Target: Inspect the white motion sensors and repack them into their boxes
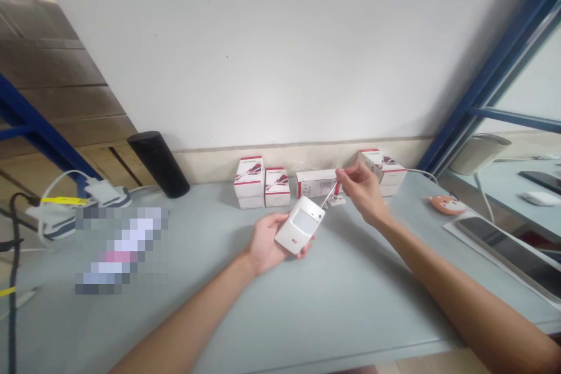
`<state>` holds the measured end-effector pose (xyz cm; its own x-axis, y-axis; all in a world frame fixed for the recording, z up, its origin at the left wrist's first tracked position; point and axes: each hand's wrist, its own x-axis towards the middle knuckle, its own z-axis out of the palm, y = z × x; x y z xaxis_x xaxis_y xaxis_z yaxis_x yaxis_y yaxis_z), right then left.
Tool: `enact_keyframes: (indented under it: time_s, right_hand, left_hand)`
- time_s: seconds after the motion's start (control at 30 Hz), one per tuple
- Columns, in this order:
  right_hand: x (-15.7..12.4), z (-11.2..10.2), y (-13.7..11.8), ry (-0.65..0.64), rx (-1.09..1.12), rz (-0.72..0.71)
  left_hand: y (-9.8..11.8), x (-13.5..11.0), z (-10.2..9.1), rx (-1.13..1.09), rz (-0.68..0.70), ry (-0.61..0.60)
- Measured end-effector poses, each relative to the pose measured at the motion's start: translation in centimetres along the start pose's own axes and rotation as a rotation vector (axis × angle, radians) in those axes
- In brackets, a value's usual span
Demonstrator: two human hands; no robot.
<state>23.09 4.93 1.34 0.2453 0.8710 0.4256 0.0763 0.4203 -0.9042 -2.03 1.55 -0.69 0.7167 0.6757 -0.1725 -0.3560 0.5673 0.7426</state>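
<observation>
Nearest the camera, two bare forearms reach out over the pale grey table (359,298). The left hand (267,242) cups a small white plastic sensor (300,224) from underneath, fingers curled round its lower end, holding it just above the middle of the table. The right hand (362,187) is pinched shut on a thin metal rod (331,190), which slants down so its tip touches the sensor's upper right corner.

The sensor looks light and rigid, a smooth shell that could slip in a loose grip; its frosted window is probably the delicate part, so holding it by the sides and back, as now, seems soundest. The rod looks stiff but slender, likely to bend if pushed sideways.

Behind the hands, against the far wall, stands a row of small white and red boxes (263,181), one just behind the right hand. A black cylinder (158,163) stands far left, with white plugs and cables (79,201) beyond it. To the right lie an orange cartoon-shaped item (447,204) and a dark flat screen (508,251). Nothing lies between the hands and the camera.
</observation>
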Motion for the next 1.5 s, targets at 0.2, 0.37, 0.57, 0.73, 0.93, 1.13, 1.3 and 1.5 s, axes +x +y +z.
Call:
enact_keyframes:
  time_s: [0.2,0.37,0.57,0.73,0.93,1.13,1.3,1.5]
  right_hand:
    - [-1.7,1.7,0.0,-0.091,-0.01,0.053]
    - [-3.1,3.0,0.4,-0.277,-0.057,0.051]
    - [-2.7,2.0,-0.6,-0.38,-0.411,-0.114]
    - [-2.4,1.3,-0.9,-0.484,-0.662,-0.238]
    - [-0.8,0.0,-0.5,-0.273,-0.897,-0.363]
    - [0.4,-0.7,0.7,-0.177,-0.962,-0.379]
    - [3.0,1.8,1.0,-0.222,-1.041,-0.273]
    - [5.1,4.6,0.1,-0.224,-1.058,-0.216]
  left_hand:
    - [-0.1,0.0,0.2,-0.033,0.039,0.062]
    - [0.1,-0.1,0.5,-0.036,0.089,0.132]
    - [0.4,0.2,0.8,-0.039,0.159,0.15]
    - [0.6,0.2,1.0,-0.04,0.192,0.198]
    - [1.0,0.2,1.5,-0.003,0.281,0.26]
    - [1.7,-0.5,2.5,-0.01,0.445,0.346]
    - [1.7,-0.9,2.9,-0.026,0.461,0.349]
    - [2.5,-1.1,2.8,-0.088,0.46,0.36]
